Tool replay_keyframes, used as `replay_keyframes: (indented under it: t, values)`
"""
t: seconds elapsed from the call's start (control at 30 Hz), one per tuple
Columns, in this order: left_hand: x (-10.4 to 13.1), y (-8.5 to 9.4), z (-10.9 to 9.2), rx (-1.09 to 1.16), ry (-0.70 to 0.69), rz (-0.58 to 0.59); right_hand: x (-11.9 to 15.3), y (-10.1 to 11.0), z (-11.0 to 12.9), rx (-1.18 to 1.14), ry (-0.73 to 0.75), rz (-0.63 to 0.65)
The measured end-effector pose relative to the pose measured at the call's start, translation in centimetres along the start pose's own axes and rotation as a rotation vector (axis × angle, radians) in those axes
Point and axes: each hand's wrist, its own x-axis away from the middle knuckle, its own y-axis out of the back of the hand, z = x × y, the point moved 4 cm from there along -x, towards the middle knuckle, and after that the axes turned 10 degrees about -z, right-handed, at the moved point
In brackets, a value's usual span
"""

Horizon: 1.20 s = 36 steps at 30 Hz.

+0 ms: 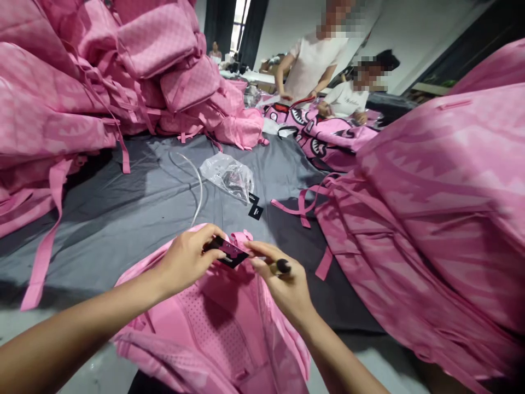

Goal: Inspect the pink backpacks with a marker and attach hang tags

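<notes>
A pink backpack with a dotted mesh panel lay at the near edge of the worktop, below a person's two hands; the left hand pinched a black hang tag with a pink motif, above the bag's top loop; the right hand curled around a dark-ended tool, its fingertips beside the tag's corner, though whether they touched it could not be told. Beyond lay a clear tube, two loose black tags and a clear plastic bag on grey cloth; pink backpacks rose in a heap at left and a stack at right; farther back, two co-workers in pale tops handled shark-mouth bags; a window glowed behind.
</notes>
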Motion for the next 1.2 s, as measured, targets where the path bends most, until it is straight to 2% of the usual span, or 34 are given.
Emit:
replay_keyframes:
  t: [0.13, 0.23, 0.3, 0.4, 0.5, 0.63, 0.77, 0.9, 1.03, 1.13, 1.2]
  values:
    - [1.4, 0.0, 0.0, -0.12, -0.201, 0.019, 0.5, -0.8, 1.5, 0.126, 0.157, 0.153]
    - [2.6, 1.6, 1.6, -0.284, -0.282, -0.095, 1.0, -0.9, 1.0, 0.22, 0.119, 0.081]
    - [3.5, 3.0, 3.6, -0.457, -0.226, -0.171, 1.4, -1.4, 0.2, 0.243, 0.066, 0.045]
    - [4.9, 3.9, 6.7, -0.637, -0.061, -0.101, 1.8, -3.2, -0.7, 0.27, 0.006, 0.144]
    - [5.8, 3.7, 8.3, -0.665, -0.006, -0.058, 1.3, -4.3, -0.8, 0.347, -0.052, 0.244]
    - [6.2, 3.6, 8.5, -0.673, -0.065, -0.153, -0.1, -4.2, -0.6, 0.389, -0.136, 0.248]
    - [6.4, 3.7, 8.6, -0.679, -0.151, -0.183, 0.4, -6.1, -1.3, 0.489, -0.182, 0.519]
    - [6.4, 3.2, 8.8, -0.732, -0.184, -0.196, 1.4, -8.4, -1.9, 0.666, -0.057, 0.654]
    - [6.2, 2.8, 9.0, -0.797, -0.194, -0.218, 1.6, -9.4, -1.7, 0.761, 0.052, 0.776]
    - [6.2, 3.0, 9.1, -0.778, -0.213, -0.201, 0.9, -9.7, -0.9, 0.734, 0.104, 0.712]
    - [6.4, 3.2, 9.1, -0.753, -0.228, -0.195, 0.6, -9.9, -0.5, 0.59, 0.099, 0.631]
